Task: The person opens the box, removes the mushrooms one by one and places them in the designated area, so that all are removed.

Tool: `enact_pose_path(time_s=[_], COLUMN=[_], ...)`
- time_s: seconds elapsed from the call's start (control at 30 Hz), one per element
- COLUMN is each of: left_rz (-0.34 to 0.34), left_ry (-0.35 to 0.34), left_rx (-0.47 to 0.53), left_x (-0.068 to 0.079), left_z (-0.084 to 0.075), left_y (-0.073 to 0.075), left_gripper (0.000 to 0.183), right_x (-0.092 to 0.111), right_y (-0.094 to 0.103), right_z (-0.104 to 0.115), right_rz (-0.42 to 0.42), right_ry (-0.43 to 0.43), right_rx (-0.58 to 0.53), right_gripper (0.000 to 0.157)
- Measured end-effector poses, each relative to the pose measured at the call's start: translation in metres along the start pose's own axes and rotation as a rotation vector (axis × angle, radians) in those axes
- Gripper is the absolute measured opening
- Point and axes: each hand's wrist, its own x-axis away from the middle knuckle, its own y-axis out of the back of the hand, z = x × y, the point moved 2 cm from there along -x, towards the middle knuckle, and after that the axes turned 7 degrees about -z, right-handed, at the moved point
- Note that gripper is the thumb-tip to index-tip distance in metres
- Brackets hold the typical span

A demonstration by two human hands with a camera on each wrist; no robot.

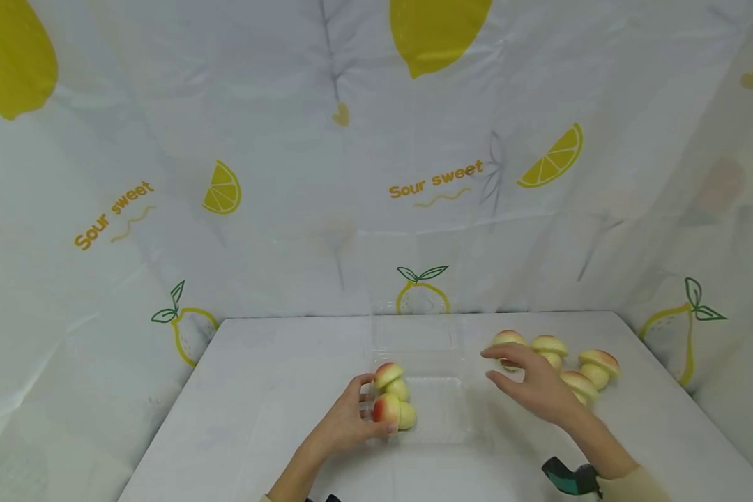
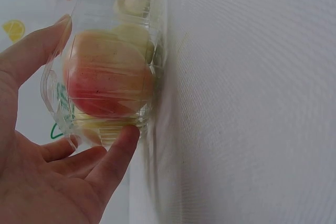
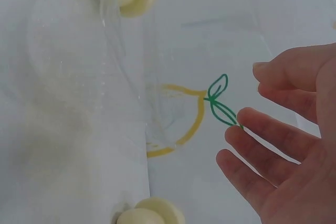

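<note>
A clear plastic clamshell box [image 1: 442,413] stands on the table with its transparent lid [image 1: 417,333] raised at the back. Inside, along its left end, lie two mushroom-shaped pieces, a front one [image 1: 385,409] and a back one [image 1: 389,375], with pale yellow stems and reddish caps. My left hand [image 1: 345,420] grips that end of the box, thumb and fingers spread along its wall; the left wrist view shows a red cap [image 2: 107,80] through the plastic. Fingers apart, my right hand [image 1: 535,385] holds nothing and hovers by the loose mushroom-shaped pieces [image 1: 600,367], partly covering them.
The loose pieces form a group at the table's back right. Behind the white table [image 1: 251,390] hangs a pale sheet [image 1: 276,244] printed with lemons. A dark strap with a green part [image 1: 567,477] sits at my right wrist.
</note>
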Motion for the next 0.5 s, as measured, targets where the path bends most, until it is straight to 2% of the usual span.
enact_pose_path(time_s=[0.13, 0.33, 0.5], left_rz=[0.004, 0.003, -0.003], left_ry=[-0.011, -0.008, 0.001], left_rx=[-0.006, -0.013, -0.015], left_x=[0.000, -0.001, 0.000], left_z=[-0.001, -0.001, -0.002], left_y=[0.000, 0.000, 0.000], left_gripper=[0.096, 0.096, 0.096], right_x=[-0.006, -0.012, -0.018], right_y=[-0.010, -0.023, -0.034], right_z=[0.006, 0.015, 0.022], right_rz=[0.014, 0.002, 0.034], right_ry=[0.015, 0.080, 0.076], right_rx=[-0.024, -0.028, -0.068], right_gripper=[0.026, 0.026, 0.025])
